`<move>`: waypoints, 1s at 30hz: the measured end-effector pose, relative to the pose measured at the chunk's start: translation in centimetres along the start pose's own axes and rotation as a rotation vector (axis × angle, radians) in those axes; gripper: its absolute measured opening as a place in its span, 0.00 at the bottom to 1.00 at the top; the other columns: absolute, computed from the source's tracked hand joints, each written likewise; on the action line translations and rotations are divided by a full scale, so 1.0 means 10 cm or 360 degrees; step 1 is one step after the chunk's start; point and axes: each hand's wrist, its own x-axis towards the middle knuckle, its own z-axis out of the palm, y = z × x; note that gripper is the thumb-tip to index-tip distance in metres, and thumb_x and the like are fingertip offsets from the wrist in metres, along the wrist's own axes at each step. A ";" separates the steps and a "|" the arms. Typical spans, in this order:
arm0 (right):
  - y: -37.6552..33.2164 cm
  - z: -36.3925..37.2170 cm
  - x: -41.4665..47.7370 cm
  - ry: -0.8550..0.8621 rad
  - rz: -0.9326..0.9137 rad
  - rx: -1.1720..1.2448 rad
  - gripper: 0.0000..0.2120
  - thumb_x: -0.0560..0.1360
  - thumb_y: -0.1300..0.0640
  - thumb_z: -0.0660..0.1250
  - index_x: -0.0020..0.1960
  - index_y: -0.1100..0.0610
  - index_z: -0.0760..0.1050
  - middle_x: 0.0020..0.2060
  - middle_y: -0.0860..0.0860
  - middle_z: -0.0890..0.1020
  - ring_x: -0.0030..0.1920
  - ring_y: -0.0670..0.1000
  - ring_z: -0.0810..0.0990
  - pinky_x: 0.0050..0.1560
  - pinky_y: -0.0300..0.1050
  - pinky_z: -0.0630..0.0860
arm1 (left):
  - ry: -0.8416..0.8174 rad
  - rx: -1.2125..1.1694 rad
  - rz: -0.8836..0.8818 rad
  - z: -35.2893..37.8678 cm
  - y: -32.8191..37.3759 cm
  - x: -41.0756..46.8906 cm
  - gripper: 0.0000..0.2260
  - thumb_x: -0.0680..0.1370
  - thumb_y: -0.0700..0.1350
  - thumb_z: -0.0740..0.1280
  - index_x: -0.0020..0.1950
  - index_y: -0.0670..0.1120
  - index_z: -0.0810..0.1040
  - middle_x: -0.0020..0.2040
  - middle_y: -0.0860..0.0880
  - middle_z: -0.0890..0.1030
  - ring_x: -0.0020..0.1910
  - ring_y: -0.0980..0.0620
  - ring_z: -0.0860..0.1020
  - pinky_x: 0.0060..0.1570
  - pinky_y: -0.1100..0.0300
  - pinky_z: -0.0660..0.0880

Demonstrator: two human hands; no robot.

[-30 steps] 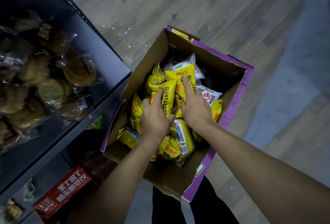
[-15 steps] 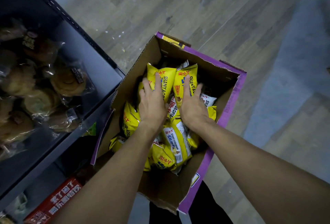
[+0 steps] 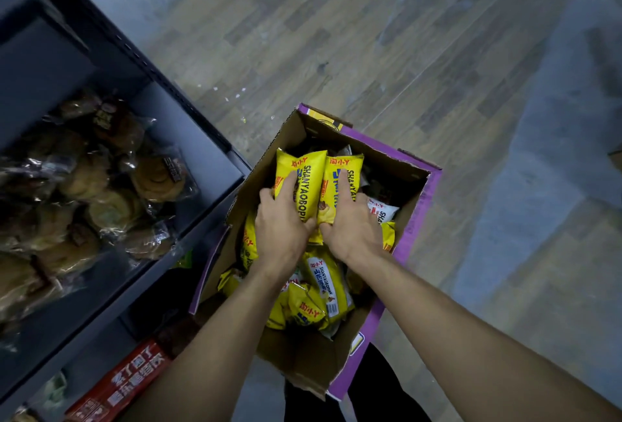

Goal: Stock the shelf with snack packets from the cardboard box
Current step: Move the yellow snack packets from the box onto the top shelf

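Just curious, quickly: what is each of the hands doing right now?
Left hand: closed on a yellow snack packet.
Right hand: closed on the neighbouring yellow packet.

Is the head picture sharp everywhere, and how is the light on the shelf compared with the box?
In the head view the yellow packets in the cardboard box are bright and their print is readable under the left hand and right hand; the shelf is dim, with the wrapped pastries soft and glinting; straight edges bend toward the frame's borders, a wide-angle effect.
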 end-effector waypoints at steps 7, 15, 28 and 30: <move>-0.10 -0.45 -0.78 0.0025 -0.0087 -0.0022 0.46 0.74 0.50 0.70 0.79 0.44 0.41 0.69 0.58 0.65 0.60 0.63 0.76 0.52 0.54 0.74 | 0.0071 0.0019 -0.0014 -0.57 0.23 -0.76 0.38 0.69 0.51 0.76 0.76 0.56 0.62 0.54 0.45 0.72 0.55 0.43 0.75 0.53 0.52 0.72; -0.26 -1.13 -1.67 0.0227 -0.0353 0.0005 0.45 0.73 0.50 0.69 0.79 0.45 0.43 0.67 0.57 0.66 0.58 0.63 0.77 0.52 0.55 0.73 | 0.0327 -0.0030 0.0060 -1.26 0.62 -1.60 0.37 0.69 0.51 0.74 0.75 0.56 0.62 0.55 0.45 0.72 0.56 0.42 0.75 0.54 0.51 0.72; -0.79 -1.62 -3.11 0.0583 -0.0809 0.0039 0.45 0.74 0.47 0.69 0.78 0.41 0.41 0.69 0.50 0.66 0.60 0.58 0.77 0.48 0.54 0.74 | 0.1037 -0.0082 0.0095 -2.35 0.51 -2.89 0.35 0.69 0.58 0.73 0.74 0.58 0.64 0.53 0.49 0.75 0.51 0.46 0.78 0.44 0.51 0.77; -0.95 -1.60 -3.45 0.0607 -0.0901 0.0094 0.45 0.74 0.47 0.70 0.78 0.40 0.41 0.70 0.49 0.65 0.61 0.57 0.76 0.48 0.54 0.74 | 0.1173 -0.0110 0.0095 -2.55 0.38 -3.16 0.36 0.69 0.57 0.73 0.75 0.57 0.65 0.53 0.50 0.75 0.49 0.47 0.79 0.42 0.51 0.78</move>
